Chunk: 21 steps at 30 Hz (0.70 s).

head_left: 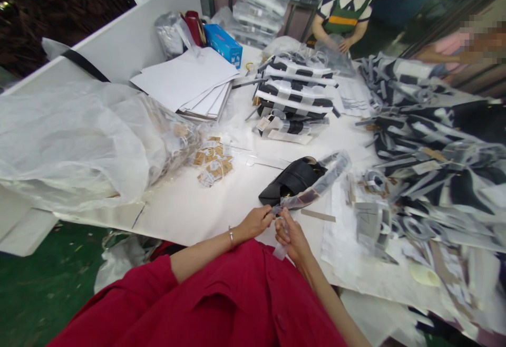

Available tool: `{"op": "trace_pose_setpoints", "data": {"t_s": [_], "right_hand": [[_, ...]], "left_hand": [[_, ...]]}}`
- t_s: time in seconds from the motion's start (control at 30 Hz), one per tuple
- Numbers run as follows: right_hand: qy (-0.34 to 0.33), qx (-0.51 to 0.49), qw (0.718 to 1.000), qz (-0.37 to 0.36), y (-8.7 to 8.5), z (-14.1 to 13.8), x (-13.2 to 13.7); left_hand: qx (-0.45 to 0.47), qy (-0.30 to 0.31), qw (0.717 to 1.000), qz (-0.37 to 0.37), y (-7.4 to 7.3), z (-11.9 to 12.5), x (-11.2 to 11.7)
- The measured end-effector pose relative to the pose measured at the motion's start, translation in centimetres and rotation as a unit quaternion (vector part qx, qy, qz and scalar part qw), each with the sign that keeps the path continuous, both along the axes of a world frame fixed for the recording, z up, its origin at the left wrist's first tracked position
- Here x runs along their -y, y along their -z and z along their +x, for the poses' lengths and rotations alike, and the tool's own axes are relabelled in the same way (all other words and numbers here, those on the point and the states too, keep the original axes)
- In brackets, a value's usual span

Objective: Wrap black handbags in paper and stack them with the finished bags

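A small black handbag (294, 178) lies tilted on the white table just beyond my hands. Its strap (330, 178), wrapped in clear plastic, loops out to the right and comes back to its near end. My left hand (258, 221) pinches the near end of that wrapped strap beside the bag. Close against it, my right hand (290, 235) is closed around a strip of clear plastic (280, 251), whose loose end hangs below the fingers. The fingertips of both hands almost meet, and the exact grip between them is too small to make out.
Tan hang tags (213, 160) lie left of the bag, near a large clear plastic bag (79, 141). Wrapped black bags (296, 94) are stacked behind. Right stand a tape dispenser (373, 225) and piled straps (430, 141). A co-worker (343, 15) handles plastic across the table.
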State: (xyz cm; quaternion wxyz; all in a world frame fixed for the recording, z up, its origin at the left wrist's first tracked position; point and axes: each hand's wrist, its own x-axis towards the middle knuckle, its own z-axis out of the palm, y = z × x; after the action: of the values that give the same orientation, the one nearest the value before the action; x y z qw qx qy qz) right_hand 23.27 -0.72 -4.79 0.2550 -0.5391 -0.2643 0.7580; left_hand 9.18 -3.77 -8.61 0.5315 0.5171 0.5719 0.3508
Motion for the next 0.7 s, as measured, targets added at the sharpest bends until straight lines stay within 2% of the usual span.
{"op": "trace_pose_setpoints", "data": {"t_s": [0.1,0.2,0.3,0.4,0.5,0.57,0.7], "right_hand": [[0.002,0.119,0.991,0.061,-0.1,-1.5,-0.1],[0.024,0.189,0.975,0.118,0.6,-2.4,-0.5],[0.007,0.171,0.973,0.152,1.3,-1.8,-0.9],[-0.067,0.114,0.981,0.144,1.4,-0.4,-1.5],[-0.125,0.060,0.983,0.122,1.0,0.6,-2.0],[-0.124,0.064,0.983,0.118,0.7,0.4,-2.0],[-0.052,0.160,0.973,0.156,0.7,-1.1,-2.0]], "left_hand": [[-0.073,-0.020,0.996,0.044,0.3,0.4,0.3],[-0.060,-0.029,0.997,0.042,0.3,0.5,0.4],[0.042,-0.018,0.999,-0.012,0.3,0.2,0.4],[0.154,-0.017,0.985,-0.070,0.5,-0.1,0.3],[0.190,-0.027,0.978,-0.078,0.6,-0.3,0.0],[0.183,-0.027,0.980,-0.070,0.5,-0.3,-0.1],[0.178,-0.028,0.982,-0.056,0.7,-0.1,0.0]]}}
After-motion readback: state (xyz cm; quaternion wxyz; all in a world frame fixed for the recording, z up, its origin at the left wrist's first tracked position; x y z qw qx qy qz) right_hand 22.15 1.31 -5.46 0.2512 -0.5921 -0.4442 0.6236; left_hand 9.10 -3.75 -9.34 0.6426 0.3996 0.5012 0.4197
